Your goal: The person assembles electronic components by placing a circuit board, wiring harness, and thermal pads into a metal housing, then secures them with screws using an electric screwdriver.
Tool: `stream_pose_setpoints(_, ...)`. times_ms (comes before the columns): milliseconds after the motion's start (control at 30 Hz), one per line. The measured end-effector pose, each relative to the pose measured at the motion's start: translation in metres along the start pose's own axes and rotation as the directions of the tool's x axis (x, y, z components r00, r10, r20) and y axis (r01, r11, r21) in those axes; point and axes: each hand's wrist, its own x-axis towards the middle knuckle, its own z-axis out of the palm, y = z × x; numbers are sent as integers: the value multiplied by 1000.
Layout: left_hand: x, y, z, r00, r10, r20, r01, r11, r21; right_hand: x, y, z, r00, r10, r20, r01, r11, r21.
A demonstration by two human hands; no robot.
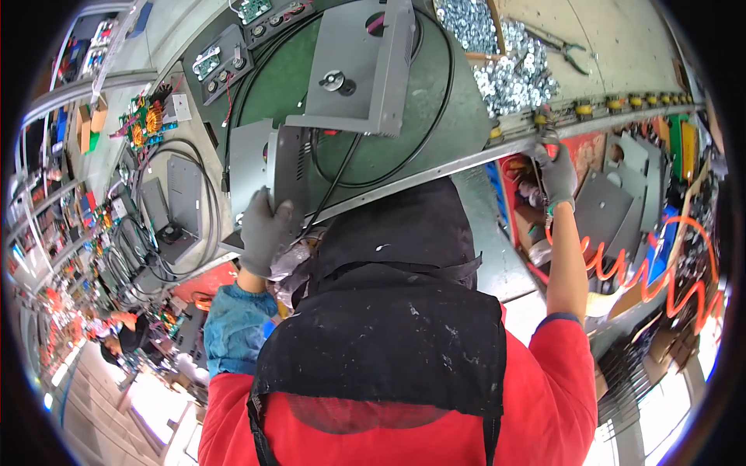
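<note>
My left hand [266,229], in a grey glove, grips the near edge of a bent grey sheet-metal casing [291,167] with vent slots; the thumb and fingers lie on either side of the edge. My right hand [556,177], also gloved, is at the bench's front edge on the right. Its fingers are closed round a small metal tool [547,137], mostly hidden by the glove. An orange coiled hose [622,268] hangs by that wrist; whether it joins the tool I cannot tell. A larger grey casing [342,70] with a round metal fitting [336,81] stands tilted on the green mat [439,147].
Black cable [447,101] loops over the mat. Loose metal fasteners [517,81] heap at the far right beside pliers [571,53]. Circuit boards [144,120], speaker panels [217,66] and more casings [184,194] lie leftward. Grey plates [606,206] stand right. Another person [132,338] is far left.
</note>
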Motion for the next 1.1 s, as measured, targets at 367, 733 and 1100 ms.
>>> stream_pose_setpoints(367, 59, 65, -5, 974, -212, -77, 208, 976, -58, 146, 54, -57, 807, 302, -508, -500, 806, -316)
stream_pose_setpoints(733, 39, 26, -30, 926, -327, -190, 262, 917, -300, 176, -336, -19, 332, -865, 376, 811, 465, 355)
stream_pose_setpoints(1100, -13, 44, -148, 905, -359, -228, -41, 461, -887, 57, -367, -124, 91, -968, 234, 939, 162, 305)
